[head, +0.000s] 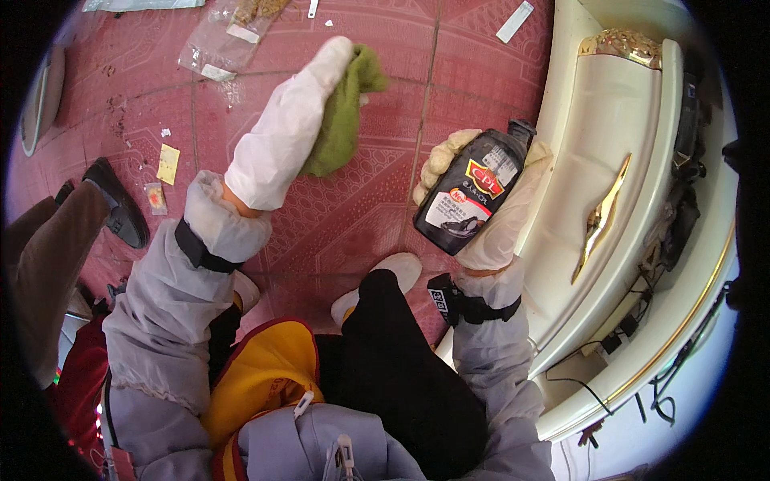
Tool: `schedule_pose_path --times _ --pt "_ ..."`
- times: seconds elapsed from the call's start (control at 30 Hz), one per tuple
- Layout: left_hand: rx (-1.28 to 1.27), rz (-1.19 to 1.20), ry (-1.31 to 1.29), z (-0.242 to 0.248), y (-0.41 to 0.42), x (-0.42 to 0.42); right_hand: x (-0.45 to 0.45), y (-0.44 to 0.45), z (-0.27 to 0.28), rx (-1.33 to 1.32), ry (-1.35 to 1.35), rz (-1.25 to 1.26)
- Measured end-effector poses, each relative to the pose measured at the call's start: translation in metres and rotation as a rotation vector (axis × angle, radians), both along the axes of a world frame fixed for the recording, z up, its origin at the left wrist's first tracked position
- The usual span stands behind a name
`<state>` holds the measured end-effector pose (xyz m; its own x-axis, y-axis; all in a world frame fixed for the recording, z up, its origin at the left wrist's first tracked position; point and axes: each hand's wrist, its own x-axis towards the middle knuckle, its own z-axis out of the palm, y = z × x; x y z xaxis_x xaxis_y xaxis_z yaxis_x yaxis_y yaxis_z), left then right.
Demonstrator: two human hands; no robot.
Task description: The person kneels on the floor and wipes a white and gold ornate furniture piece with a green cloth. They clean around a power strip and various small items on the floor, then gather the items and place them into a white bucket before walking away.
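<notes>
My left hand (292, 126), in a white glove, stretches forward over the red tiled floor (367, 204) and grips a green cloth (338, 135), which hangs down along its right side. In my right hand (502, 225), also gloved, lies a dark bottle of CPL shoe polish (475, 186), tilted, its black cap up and to the right. The gloved fingers wrap the bottle's left side, with the thumb on its right; its printed label faces up. Both wrists carry black straps over pale sleeves. The two hands are well apart.
A cream cabinet (607, 138) with gold trim runs along the right, with black cables on its shelf. Clear plastic bags (225, 45) and small paper scraps lie on the floor. At the left, another person's leg and dark shoe (123, 210) are near.
</notes>
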<state>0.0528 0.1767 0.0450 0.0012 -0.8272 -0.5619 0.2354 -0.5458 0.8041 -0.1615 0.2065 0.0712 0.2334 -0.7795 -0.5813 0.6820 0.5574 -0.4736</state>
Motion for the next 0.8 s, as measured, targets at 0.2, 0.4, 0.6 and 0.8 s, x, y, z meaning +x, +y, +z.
schedule_pose_path --times 0.2,0.4,0.6,0.8 --pt "-0.077 -0.059 0.046 0.015 0.010 -0.013 -0.002 -0.002 -0.001 -0.028 -0.011 0.088" --pt "-0.741 -0.355 -0.277 0.037 0.032 -0.041 0.012 -0.003 0.013 0.096 0.095 -0.180" --pt "-0.966 -0.561 -0.762 0.017 0.034 -0.037 0.017 0.003 0.016 0.242 0.315 -0.200" --pt "-0.273 0.063 -0.018 -0.010 0.007 -0.014 -0.001 0.012 -0.006 0.011 0.077 0.215"
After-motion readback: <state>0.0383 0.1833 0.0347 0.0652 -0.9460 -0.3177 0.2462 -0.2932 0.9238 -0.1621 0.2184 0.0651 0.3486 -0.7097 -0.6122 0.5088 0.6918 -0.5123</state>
